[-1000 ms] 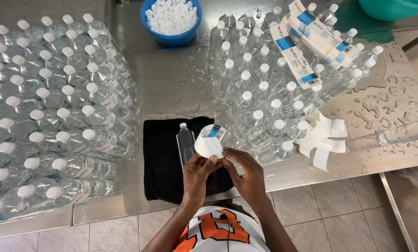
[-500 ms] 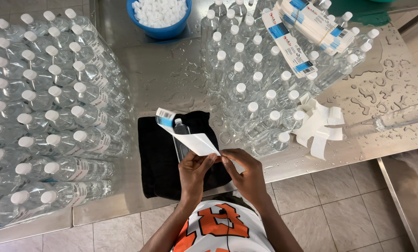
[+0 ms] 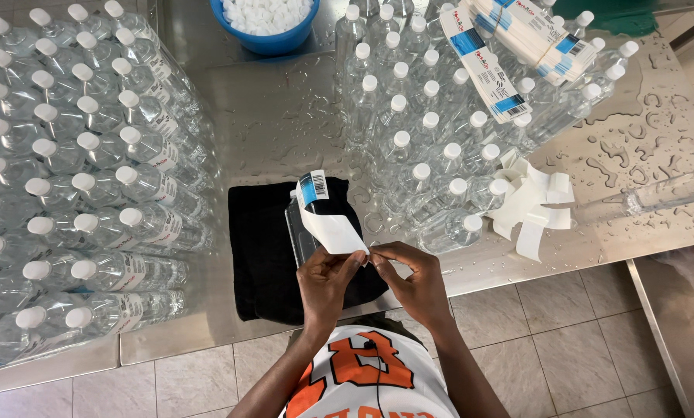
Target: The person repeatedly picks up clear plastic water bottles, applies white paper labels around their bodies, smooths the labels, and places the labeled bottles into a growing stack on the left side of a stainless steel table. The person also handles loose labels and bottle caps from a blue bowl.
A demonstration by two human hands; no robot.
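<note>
Over the black cloth [image 3: 266,255], both hands' fingers [image 3: 347,267] pinch a label strip [image 3: 328,220] between crowded capped bottles [image 3: 417,131].

Between your fingers [image 3: 345,267] you see a white label strip [image 3: 328,224] (blue band with black stripes at its far end), over a black cloth [image 3: 262,255].

cloth [image 3: 266,255] on table [image 3: 285,116] | bottle [image 3: 300,232] on cloth | bottle groups left [image 3: 76,170], right [image 3: 440,131] | bowl [image 3: 268,39] behind
</note>
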